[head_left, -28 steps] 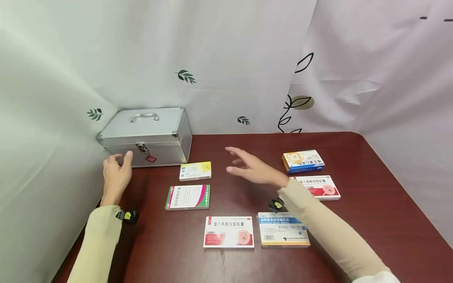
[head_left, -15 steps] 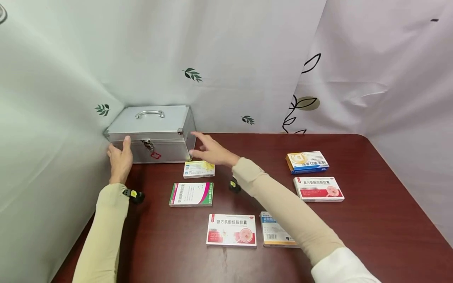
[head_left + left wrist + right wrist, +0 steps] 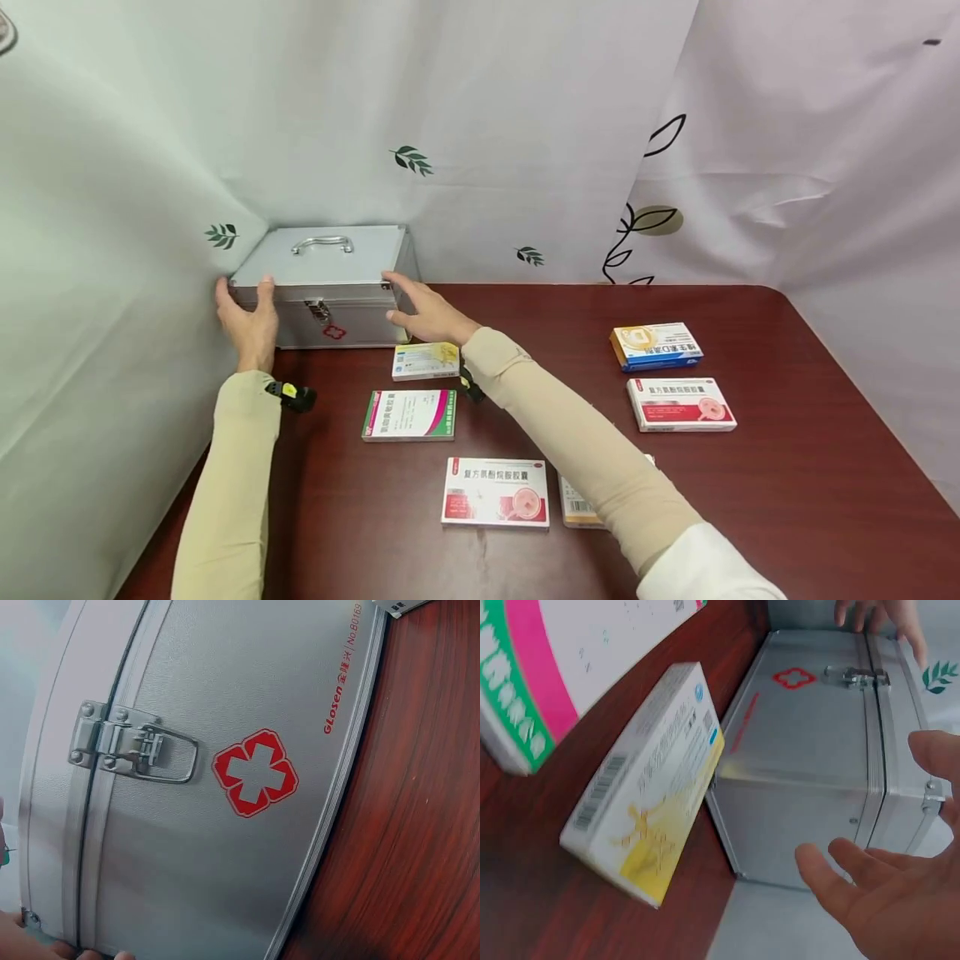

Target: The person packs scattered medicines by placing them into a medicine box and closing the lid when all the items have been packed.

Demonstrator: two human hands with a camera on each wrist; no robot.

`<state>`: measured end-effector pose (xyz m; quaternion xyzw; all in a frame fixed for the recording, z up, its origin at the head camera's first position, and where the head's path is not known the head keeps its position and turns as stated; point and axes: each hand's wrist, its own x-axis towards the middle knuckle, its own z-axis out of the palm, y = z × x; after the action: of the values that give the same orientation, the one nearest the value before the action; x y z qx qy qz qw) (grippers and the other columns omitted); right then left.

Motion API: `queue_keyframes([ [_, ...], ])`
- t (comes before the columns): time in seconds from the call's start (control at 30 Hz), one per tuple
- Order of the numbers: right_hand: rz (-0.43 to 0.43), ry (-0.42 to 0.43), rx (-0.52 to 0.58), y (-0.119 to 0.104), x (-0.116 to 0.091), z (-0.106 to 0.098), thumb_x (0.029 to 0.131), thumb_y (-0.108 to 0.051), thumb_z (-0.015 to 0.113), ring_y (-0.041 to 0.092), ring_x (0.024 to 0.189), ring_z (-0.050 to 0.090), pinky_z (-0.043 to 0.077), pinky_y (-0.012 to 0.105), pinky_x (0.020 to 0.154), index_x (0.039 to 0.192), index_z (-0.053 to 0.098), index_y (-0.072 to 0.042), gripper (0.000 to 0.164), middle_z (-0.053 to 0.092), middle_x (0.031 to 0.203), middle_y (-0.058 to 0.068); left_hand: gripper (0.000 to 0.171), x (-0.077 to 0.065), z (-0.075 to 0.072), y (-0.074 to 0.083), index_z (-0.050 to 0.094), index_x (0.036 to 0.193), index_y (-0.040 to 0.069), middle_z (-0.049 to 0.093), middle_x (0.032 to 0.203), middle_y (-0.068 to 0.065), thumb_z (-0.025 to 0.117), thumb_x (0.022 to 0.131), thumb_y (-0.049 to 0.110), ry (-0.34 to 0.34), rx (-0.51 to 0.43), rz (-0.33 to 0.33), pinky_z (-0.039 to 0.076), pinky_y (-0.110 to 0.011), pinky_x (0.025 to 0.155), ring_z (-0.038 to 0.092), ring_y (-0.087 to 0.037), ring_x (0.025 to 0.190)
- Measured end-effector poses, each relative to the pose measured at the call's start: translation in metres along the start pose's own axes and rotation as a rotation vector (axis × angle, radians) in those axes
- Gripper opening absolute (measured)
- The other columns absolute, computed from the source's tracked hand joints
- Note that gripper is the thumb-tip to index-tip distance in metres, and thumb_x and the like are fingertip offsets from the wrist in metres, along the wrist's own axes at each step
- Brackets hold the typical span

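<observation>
A silver metal first-aid case [image 3: 337, 267] with a carry handle on its lid sits at the back left, lid down. On its front are a metal latch [image 3: 135, 742] and a red cross emblem [image 3: 255, 774]. My left hand [image 3: 251, 329] is at the left front corner, thumb apart from the fingers, with fingertips along the lid seam in the left wrist view. At the opposite corner, my right hand [image 3: 431, 312] has its fingers spread beside the right end; the right wrist view shows nothing in its palm. A yellow-and-white medicine box [image 3: 664, 791] lies just below the right hand.
A green-and-magenta medicine box [image 3: 408, 414] and a red-and-white one [image 3: 495, 492] lie nearer. My right forearm partly covers another box [image 3: 577, 500]. Farther right are a vitamin D box [image 3: 656, 346] and a second red-and-white box [image 3: 681, 404]. A white curtain [image 3: 525, 125] borders the table.
My right hand has swept left from mid-table to the case's right front corner. My left hand has come up against its left corner. The view has shifted slightly.
</observation>
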<state>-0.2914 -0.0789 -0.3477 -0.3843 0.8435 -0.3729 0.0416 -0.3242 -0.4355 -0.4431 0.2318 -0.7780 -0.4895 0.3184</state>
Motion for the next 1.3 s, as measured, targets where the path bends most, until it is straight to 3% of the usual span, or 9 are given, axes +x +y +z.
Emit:
queue_keyframes([
  [0.13, -0.001, 0.052, -0.053, 0.0, -0.003, 0.002, 0.084, -0.035, 0.046, 0.009, 0.116, 0.024, 0.028, 0.033, 0.089, 0.131, 0.018, -0.029, 0.056, 0.028, 0.129, -0.008, 0.057, 0.007, 0.003, -0.017, 0.027, 0.12, 0.049, 0.024, 0.127, 0.01, 0.049, 0.069, 0.06, 0.057, -0.002, 0.046, 0.016, -0.037, 0.093, 0.021, -0.01, 0.116],
  [0.3, 0.026, 0.164, -0.106, 0.004, -0.009, -0.001, 0.081, -0.041, 0.047, 0.009, 0.108, 0.035, 0.034, 0.028, 0.083, 0.125, 0.027, -0.024, 0.051, 0.036, 0.121, -0.007, 0.054, 0.0, 0.013, -0.009, 0.038, 0.116, 0.045, 0.036, 0.119, 0.011, 0.055, 0.066, 0.057, 0.054, -0.035, 0.102, 0.023, -0.035, 0.088, 0.031, -0.009, 0.107],
  [0.47, 0.066, 0.261, -0.143, 0.01, -0.015, -0.01, 0.079, -0.044, 0.048, 0.007, 0.099, 0.041, 0.038, 0.026, 0.075, 0.113, 0.033, -0.019, 0.045, 0.041, 0.117, -0.005, 0.046, -0.03, 0.021, 0.025, 0.051, 0.111, 0.037, 0.042, 0.111, 0.002, 0.059, 0.067, 0.05, 0.027, -0.072, 0.21, 0.03, -0.032, 0.084, 0.038, -0.012, 0.099],
  [0.63, 0.093, 0.34, -0.167, 0.021, -0.025, -0.028, 0.074, -0.046, 0.054, 0.008, 0.083, 0.043, 0.038, 0.024, 0.066, 0.101, 0.037, -0.014, 0.045, 0.047, 0.099, -0.002, 0.039, -0.064, 0.027, 0.067, 0.058, 0.108, 0.018, 0.039, 0.117, -0.007, 0.066, 0.071, 0.027, -0.134, -0.275, 0.293, 0.027, -0.033, 0.091, 0.037, -0.018, 0.109],
  [0.73, 0.106, 0.397, -0.149, 0.032, -0.035, -0.042, 0.071, -0.043, 0.059, 0.011, 0.07, 0.042, 0.036, 0.024, 0.059, 0.095, 0.038, -0.012, 0.044, 0.047, 0.082, 0.001, 0.038, -0.062, 0.046, 0.059, 0.058, 0.108, 0.021, 0.043, 0.115, -0.003, 0.065, 0.071, 0.026, -0.206, -0.275, 0.376, 0.03, -0.028, 0.088, 0.04, -0.014, 0.108],
  [0.8, 0.107, 0.433, -0.123, 0.04, -0.043, -0.05, 0.069, -0.04, 0.062, 0.013, 0.065, 0.041, 0.035, 0.024, 0.055, 0.091, 0.039, -0.011, 0.043, 0.045, 0.075, 0.001, 0.037, -0.055, 0.064, 0.046, 0.058, 0.107, 0.025, 0.047, 0.111, -0.001, 0.066, 0.07, 0.028, -0.21, -0.237, 0.431, 0.034, -0.025, 0.084, 0.045, -0.012, 0.103],
  [0.9, 0.11, 0.49, -0.102, 0.052, -0.056, -0.063, 0.068, -0.036, 0.064, 0.014, 0.066, 0.043, 0.037, 0.026, 0.055, 0.087, 0.04, -0.01, 0.04, 0.048, 0.076, 0.001, 0.037, -0.051, 0.091, 0.032, 0.057, 0.105, 0.034, 0.051, 0.101, 0.004, 0.064, 0.069, 0.037, -0.157, -0.112, 0.53, 0.041, -0.022, 0.072, 0.052, -0.008, 0.091],
  [1.1, 0.153, 0.576, -0.049, 0.074, -0.08, -0.081, 0.062, -0.036, 0.068, 0.011, 0.082, 0.051, 0.041, 0.026, 0.068, 0.085, 0.043, -0.01, 0.043, 0.055, 0.094, 0.002, 0.032, -0.057, 0.132, 0.034, 0.058, 0.1, 0.039, 0.055, 0.09, 0.011, 0.062, 0.069, 0.043, -0.133, -0.068, 0.607, 0.042, -0.023, 0.058, 0.054, -0.004, 0.075],
  [1.3, 0.199, 0.627, -0.103, 0.089, -0.104, -0.098, 0.06, -0.037, 0.07, 0.01, 0.079, 0.054, 0.042, 0.024, 0.066, 0.081, 0.041, -0.012, 0.044, 0.058, 0.096, 0.003, 0.03, -0.07, 0.169, 0.038, 0.057, 0.1, 0.042, 0.054, 0.092, 0.017, 0.06, 0.07, 0.045, -0.192, -0.057, 0.649, 0.043, -0.022, 0.058, 0.054, 0.0, 0.074],
])
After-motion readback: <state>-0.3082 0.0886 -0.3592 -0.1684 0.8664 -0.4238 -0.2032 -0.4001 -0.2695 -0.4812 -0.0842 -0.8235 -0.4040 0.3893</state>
